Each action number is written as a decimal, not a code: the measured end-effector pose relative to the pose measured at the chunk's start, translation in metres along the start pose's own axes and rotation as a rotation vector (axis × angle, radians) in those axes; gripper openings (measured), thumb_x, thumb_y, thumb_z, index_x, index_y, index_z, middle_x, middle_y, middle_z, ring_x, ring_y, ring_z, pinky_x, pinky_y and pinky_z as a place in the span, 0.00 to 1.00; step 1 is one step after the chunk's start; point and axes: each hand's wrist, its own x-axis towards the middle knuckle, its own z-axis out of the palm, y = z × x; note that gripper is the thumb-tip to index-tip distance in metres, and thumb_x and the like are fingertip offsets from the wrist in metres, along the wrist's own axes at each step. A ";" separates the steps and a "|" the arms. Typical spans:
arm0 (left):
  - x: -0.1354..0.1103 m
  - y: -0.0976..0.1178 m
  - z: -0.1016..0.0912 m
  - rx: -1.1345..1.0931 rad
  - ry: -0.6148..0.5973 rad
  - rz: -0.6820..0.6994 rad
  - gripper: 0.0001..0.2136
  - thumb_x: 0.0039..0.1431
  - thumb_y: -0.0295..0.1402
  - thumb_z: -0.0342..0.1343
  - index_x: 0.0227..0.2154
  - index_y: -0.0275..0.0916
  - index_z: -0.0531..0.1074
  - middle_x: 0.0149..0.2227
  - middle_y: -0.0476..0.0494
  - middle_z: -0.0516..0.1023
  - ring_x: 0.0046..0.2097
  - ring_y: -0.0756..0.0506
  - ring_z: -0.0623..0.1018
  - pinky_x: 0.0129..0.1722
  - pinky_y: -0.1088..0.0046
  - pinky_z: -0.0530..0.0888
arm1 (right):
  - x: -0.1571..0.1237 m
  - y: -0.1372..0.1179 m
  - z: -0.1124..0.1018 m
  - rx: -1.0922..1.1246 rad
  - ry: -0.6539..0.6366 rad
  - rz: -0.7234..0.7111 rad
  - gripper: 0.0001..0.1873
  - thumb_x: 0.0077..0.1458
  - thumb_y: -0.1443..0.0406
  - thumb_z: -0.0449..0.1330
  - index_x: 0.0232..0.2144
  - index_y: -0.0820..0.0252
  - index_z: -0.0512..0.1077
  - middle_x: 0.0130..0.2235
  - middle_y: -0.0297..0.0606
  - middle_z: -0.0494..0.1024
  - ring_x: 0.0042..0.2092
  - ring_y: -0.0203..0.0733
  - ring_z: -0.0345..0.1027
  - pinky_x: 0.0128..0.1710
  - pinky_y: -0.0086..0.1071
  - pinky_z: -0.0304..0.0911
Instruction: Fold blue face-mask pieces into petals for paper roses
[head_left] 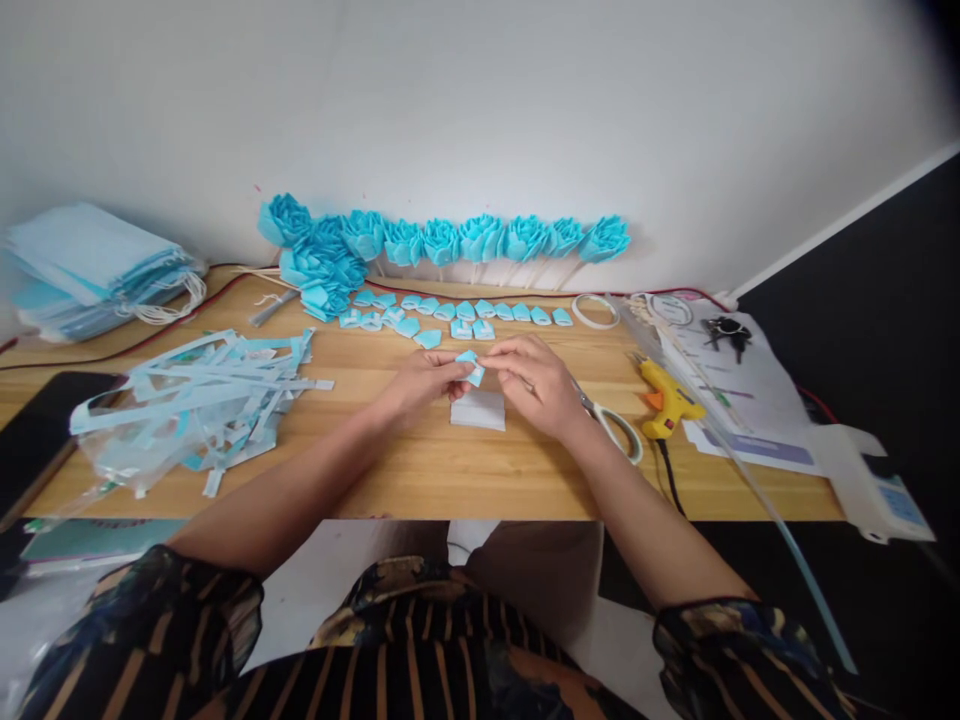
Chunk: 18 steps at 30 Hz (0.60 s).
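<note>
A small folded light-blue fabric petal point(470, 366) is pinched between the thumb and fingers of my left hand point(426, 384). From the other side, the fingertips of my right hand point(537, 386) close in on the petal's edge, thumb and forefinger near each other. Just below both hands, a pale rectangular piece of sheet point(478, 411) lies flat on the table. Beyond them, folded blue petals point(463, 328) sit in rows. Scissors point(616, 428) rest beside my right wrist, their blades partly hidden by it.
Blue fabric flowers point(442, 241) on sticks lean along the wall. Cut strips point(202, 400) heap at left, near stacked face masks point(97, 265) and a dark phone point(49, 435). At right are a yellow glue gun point(666, 398), a tape roll point(596, 311), keys point(727, 335) and papers point(757, 400).
</note>
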 end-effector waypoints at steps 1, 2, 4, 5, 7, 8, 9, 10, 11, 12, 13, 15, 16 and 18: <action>0.000 0.001 0.000 0.032 -0.001 0.009 0.11 0.49 0.38 0.65 0.25 0.34 0.75 0.22 0.49 0.74 0.24 0.54 0.70 0.28 0.75 0.67 | 0.000 0.000 0.000 0.079 0.006 0.082 0.15 0.60 0.68 0.53 0.42 0.53 0.78 0.44 0.39 0.80 0.47 0.43 0.72 0.48 0.42 0.67; 0.000 0.002 0.001 0.067 0.001 0.020 0.11 0.49 0.39 0.64 0.25 0.34 0.74 0.22 0.49 0.74 0.24 0.54 0.69 0.28 0.75 0.67 | 0.000 0.001 0.000 0.172 0.009 0.171 0.15 0.61 0.67 0.53 0.45 0.52 0.77 0.45 0.38 0.79 0.48 0.42 0.73 0.49 0.41 0.67; -0.001 0.003 0.002 0.149 0.011 0.047 0.13 0.49 0.41 0.64 0.23 0.35 0.74 0.21 0.50 0.74 0.24 0.53 0.69 0.28 0.75 0.67 | -0.001 0.002 0.001 0.360 -0.004 0.328 0.17 0.62 0.63 0.53 0.52 0.51 0.72 0.44 0.37 0.80 0.46 0.41 0.73 0.47 0.38 0.68; -0.002 0.004 0.002 0.192 0.018 0.060 0.13 0.49 0.41 0.64 0.22 0.35 0.73 0.21 0.49 0.73 0.24 0.53 0.69 0.28 0.74 0.67 | -0.001 0.002 0.003 0.433 -0.020 0.377 0.19 0.62 0.61 0.54 0.55 0.51 0.69 0.42 0.36 0.80 0.44 0.40 0.74 0.45 0.36 0.69; -0.003 0.006 0.004 0.269 0.020 0.075 0.14 0.50 0.42 0.63 0.21 0.35 0.73 0.21 0.49 0.73 0.24 0.53 0.69 0.28 0.75 0.67 | -0.001 0.002 0.006 0.509 -0.057 0.416 0.22 0.60 0.60 0.58 0.57 0.52 0.68 0.38 0.35 0.78 0.40 0.38 0.72 0.41 0.34 0.69; -0.003 0.006 0.004 0.296 0.016 0.079 0.14 0.51 0.42 0.62 0.22 0.35 0.72 0.21 0.49 0.73 0.24 0.53 0.69 0.28 0.75 0.67 | 0.000 0.002 0.008 0.514 -0.067 0.418 0.23 0.58 0.60 0.59 0.56 0.53 0.68 0.37 0.34 0.76 0.38 0.37 0.71 0.40 0.33 0.68; -0.004 0.006 0.005 0.314 0.009 0.082 0.14 0.51 0.42 0.62 0.22 0.35 0.72 0.21 0.49 0.73 0.25 0.53 0.69 0.28 0.75 0.67 | 0.000 0.002 0.009 0.510 -0.072 0.417 0.23 0.57 0.62 0.60 0.55 0.54 0.69 0.35 0.33 0.74 0.36 0.36 0.69 0.38 0.32 0.67; -0.004 0.006 0.005 0.326 0.002 0.086 0.14 0.51 0.42 0.62 0.22 0.35 0.72 0.21 0.50 0.73 0.25 0.53 0.69 0.27 0.76 0.66 | 0.000 0.001 0.011 0.504 -0.069 0.415 0.23 0.56 0.63 0.61 0.54 0.54 0.70 0.34 0.32 0.73 0.35 0.35 0.68 0.37 0.31 0.67; -0.004 0.005 0.005 0.333 -0.005 0.091 0.14 0.51 0.42 0.62 0.23 0.36 0.71 0.21 0.50 0.72 0.25 0.53 0.69 0.27 0.76 0.66 | 0.001 0.000 0.011 0.503 -0.062 0.413 0.22 0.55 0.64 0.61 0.54 0.55 0.71 0.34 0.31 0.71 0.34 0.34 0.67 0.36 0.30 0.66; -0.003 0.005 0.005 0.338 -0.011 0.098 0.14 0.51 0.43 0.62 0.23 0.36 0.71 0.22 0.50 0.72 0.25 0.53 0.69 0.27 0.76 0.66 | 0.001 0.000 0.011 0.503 -0.053 0.413 0.22 0.55 0.65 0.60 0.53 0.55 0.71 0.33 0.30 0.70 0.33 0.33 0.66 0.36 0.30 0.66; -0.003 0.004 0.004 0.339 -0.015 0.108 0.14 0.51 0.43 0.62 0.24 0.36 0.70 0.22 0.50 0.72 0.25 0.53 0.69 0.27 0.76 0.66 | 0.001 -0.001 0.011 0.503 -0.042 0.415 0.22 0.55 0.65 0.60 0.53 0.55 0.72 0.33 0.30 0.69 0.33 0.33 0.65 0.36 0.30 0.66; -0.002 0.003 0.003 0.340 -0.014 0.134 0.14 0.51 0.44 0.62 0.26 0.36 0.71 0.23 0.51 0.72 0.25 0.53 0.68 0.28 0.76 0.66 | 0.002 -0.001 0.010 0.500 -0.023 0.428 0.22 0.54 0.66 0.60 0.52 0.55 0.72 0.33 0.30 0.69 0.33 0.33 0.65 0.36 0.29 0.66; -0.001 0.002 0.002 0.343 -0.009 0.147 0.14 0.51 0.44 0.62 0.26 0.36 0.71 0.23 0.51 0.72 0.25 0.54 0.68 0.28 0.76 0.66 | 0.002 -0.001 0.009 0.499 -0.020 0.433 0.22 0.54 0.66 0.60 0.52 0.55 0.72 0.33 0.31 0.69 0.33 0.33 0.65 0.35 0.30 0.66; -0.001 0.001 0.001 0.352 0.004 0.166 0.14 0.51 0.44 0.62 0.26 0.37 0.71 0.23 0.52 0.71 0.25 0.54 0.67 0.28 0.76 0.64 | 0.001 0.000 0.008 0.509 -0.028 0.446 0.21 0.56 0.64 0.60 0.53 0.55 0.72 0.33 0.31 0.71 0.33 0.35 0.67 0.36 0.31 0.66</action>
